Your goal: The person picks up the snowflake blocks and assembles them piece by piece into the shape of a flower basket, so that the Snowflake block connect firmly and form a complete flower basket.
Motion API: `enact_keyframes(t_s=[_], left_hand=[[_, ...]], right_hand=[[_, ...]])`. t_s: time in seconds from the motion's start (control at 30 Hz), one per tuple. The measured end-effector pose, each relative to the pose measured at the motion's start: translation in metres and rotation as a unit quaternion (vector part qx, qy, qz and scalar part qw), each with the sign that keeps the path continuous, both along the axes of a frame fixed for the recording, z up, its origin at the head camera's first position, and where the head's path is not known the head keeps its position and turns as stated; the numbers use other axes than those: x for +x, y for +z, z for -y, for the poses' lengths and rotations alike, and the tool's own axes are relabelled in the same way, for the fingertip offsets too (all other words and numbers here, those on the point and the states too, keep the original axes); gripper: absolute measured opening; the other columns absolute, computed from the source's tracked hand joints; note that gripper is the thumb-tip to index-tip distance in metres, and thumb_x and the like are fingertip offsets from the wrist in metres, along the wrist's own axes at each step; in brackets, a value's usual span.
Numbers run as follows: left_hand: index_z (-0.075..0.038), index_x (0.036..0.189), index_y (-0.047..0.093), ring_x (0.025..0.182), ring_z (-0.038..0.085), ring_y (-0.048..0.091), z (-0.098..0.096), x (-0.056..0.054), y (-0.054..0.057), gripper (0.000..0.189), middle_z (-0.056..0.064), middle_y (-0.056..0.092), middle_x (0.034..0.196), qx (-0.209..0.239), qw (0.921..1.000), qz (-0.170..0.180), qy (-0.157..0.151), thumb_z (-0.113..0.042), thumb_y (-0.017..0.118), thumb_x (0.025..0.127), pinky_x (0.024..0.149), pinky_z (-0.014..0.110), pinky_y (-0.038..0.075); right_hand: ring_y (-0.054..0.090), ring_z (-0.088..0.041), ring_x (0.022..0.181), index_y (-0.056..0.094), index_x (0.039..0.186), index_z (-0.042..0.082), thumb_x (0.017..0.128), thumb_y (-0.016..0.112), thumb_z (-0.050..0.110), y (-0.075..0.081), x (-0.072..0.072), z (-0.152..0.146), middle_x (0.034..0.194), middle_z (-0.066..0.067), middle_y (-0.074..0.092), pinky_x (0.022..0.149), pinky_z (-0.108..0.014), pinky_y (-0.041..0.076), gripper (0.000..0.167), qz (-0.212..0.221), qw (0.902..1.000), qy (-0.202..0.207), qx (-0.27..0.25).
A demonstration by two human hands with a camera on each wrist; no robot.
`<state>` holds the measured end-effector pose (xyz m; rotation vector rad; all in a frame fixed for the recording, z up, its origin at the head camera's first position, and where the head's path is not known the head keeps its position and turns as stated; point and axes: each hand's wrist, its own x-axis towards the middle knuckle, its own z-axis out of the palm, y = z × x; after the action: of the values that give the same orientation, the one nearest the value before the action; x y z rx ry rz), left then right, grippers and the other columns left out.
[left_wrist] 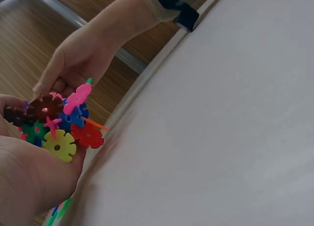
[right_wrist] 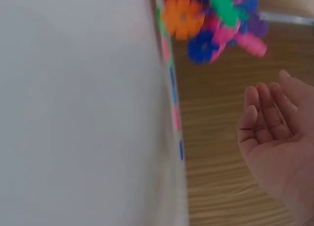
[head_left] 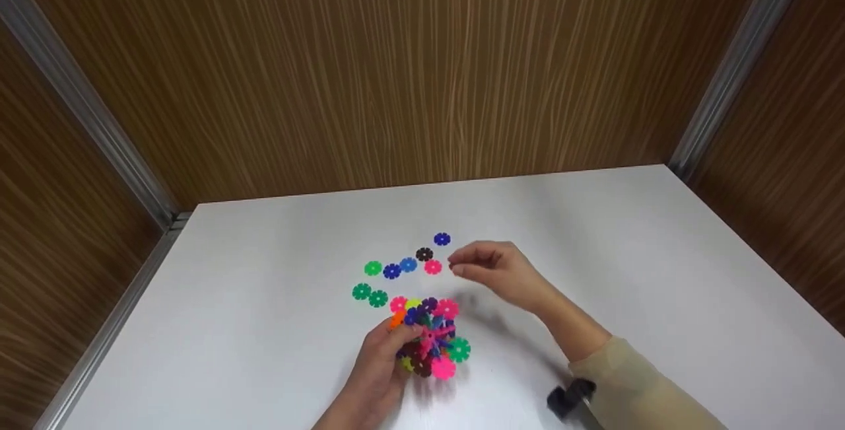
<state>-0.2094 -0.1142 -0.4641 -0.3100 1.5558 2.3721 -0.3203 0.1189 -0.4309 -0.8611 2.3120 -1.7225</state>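
My left hand point(head_left: 379, 360) grips a many-coloured cluster of interlocked plastic snowflake discs point(head_left: 443, 368), thumb across its near left side. In the left wrist view, yellow, red, brown and blue discs point(left_wrist: 59, 146) jut out past the palm. Up and to the right of the cluster, my right hand point(head_left: 505, 275) hovers over the table with loosely bent fingers. The right wrist view shows that hand point(right_wrist: 279, 137) with thumb and fingers apart and nothing between them. Closest to its fingertips lies a loose pink disc point(head_left: 433, 267).
Several loose discs lie beyond the cluster: a dark blue one point(head_left: 442, 239), a dark brown one point(head_left: 424, 254), a light blue one point(head_left: 408, 264) and green ones point(head_left: 362, 292). The white table point(head_left: 264, 324) is bordered by wood-grain panels point(head_left: 396, 73) at back and sides.
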Motion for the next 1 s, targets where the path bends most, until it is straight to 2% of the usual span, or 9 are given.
enact_keyframes(t_s=[0.1,0.17,0.27,0.37,0.67,0.87,1.0], left_hand=[[-0.001,0.136,0.057,0.129,0.026,0.045,0.001,0.0,-0.002,0.042,0.011,0.055,0.14,0.02,0.9996,0.018,-0.004,-0.015,0.068,0.098,0.122,0.045,0.037],[-0.002,0.134,0.056,0.129,0.026,0.043,0.002,-0.001,-0.003,0.04,0.012,0.052,0.139,0.031,0.9992,0.027,-0.006,-0.015,0.068,0.098,0.122,0.044,0.037],[-0.003,0.134,0.056,0.134,0.027,0.04,0.002,-0.002,-0.004,0.04,0.012,0.047,0.144,0.04,0.9987,0.032,-0.005,-0.016,0.068,0.097,0.124,0.045,0.033],[-0.002,0.137,0.055,0.136,0.028,0.038,0.001,-0.003,-0.004,0.043,0.013,0.043,0.148,0.047,0.9982,0.036,0.001,-0.015,0.067,0.097,0.125,0.046,0.031],[-0.002,0.142,0.054,0.137,0.027,0.04,0.003,-0.004,-0.004,0.049,0.013,0.044,0.15,0.056,0.9977,0.038,0.003,-0.015,0.068,0.097,0.125,0.044,0.031],[0.001,0.157,0.039,0.154,0.037,0.028,0.005,-0.007,-0.004,0.068,0.019,0.03,0.165,0.061,0.9976,0.031,-0.007,-0.019,0.068,0.098,0.128,0.05,0.023],[0.0,0.16,0.035,0.157,0.039,0.026,0.005,-0.01,-0.005,0.072,0.019,0.028,0.168,0.072,0.9971,0.024,-0.001,-0.02,0.067,0.099,0.127,0.049,0.024]], right_hand=[[0.069,-0.025,0.109,0.078,0.121,0.006,0.101,0.074,0.016,-0.008,-0.026,0.006,0.121,-0.018,0.074,0.094,-0.031,0.058,0.022,0.014,0.9989,-0.015,0.041],[0.067,-0.025,0.112,0.077,0.122,0.005,0.101,0.074,0.014,-0.015,-0.039,0.012,0.122,-0.014,0.074,0.097,-0.034,0.056,0.024,0.021,0.9972,-0.02,0.07],[0.067,-0.025,0.114,0.077,0.123,0.005,0.1,0.074,0.01,-0.022,-0.052,0.021,0.12,-0.009,0.075,0.103,-0.04,0.054,0.024,0.027,0.9937,-0.027,0.105],[0.067,-0.022,0.11,0.079,0.12,0.01,0.098,0.077,0.008,-0.027,-0.059,0.028,0.115,-0.004,0.076,0.104,-0.043,0.054,0.023,0.02,0.9887,-0.04,0.143],[0.066,-0.02,0.105,0.08,0.116,0.016,0.094,0.082,0.009,-0.031,-0.059,0.04,0.11,0.001,0.073,0.101,-0.04,0.056,0.023,-0.005,0.9783,-0.052,0.201],[0.063,-0.019,0.103,0.08,0.118,0.019,0.093,0.084,0.012,-0.031,-0.055,0.035,0.11,0.003,0.071,0.099,-0.039,0.055,0.026,-0.004,0.9735,-0.034,0.226],[0.062,-0.017,0.095,0.082,0.11,0.018,0.095,0.082,0.015,-0.029,-0.049,0.026,0.103,0.004,0.073,0.09,-0.035,0.055,0.015,-0.016,0.9744,-0.022,0.223]])
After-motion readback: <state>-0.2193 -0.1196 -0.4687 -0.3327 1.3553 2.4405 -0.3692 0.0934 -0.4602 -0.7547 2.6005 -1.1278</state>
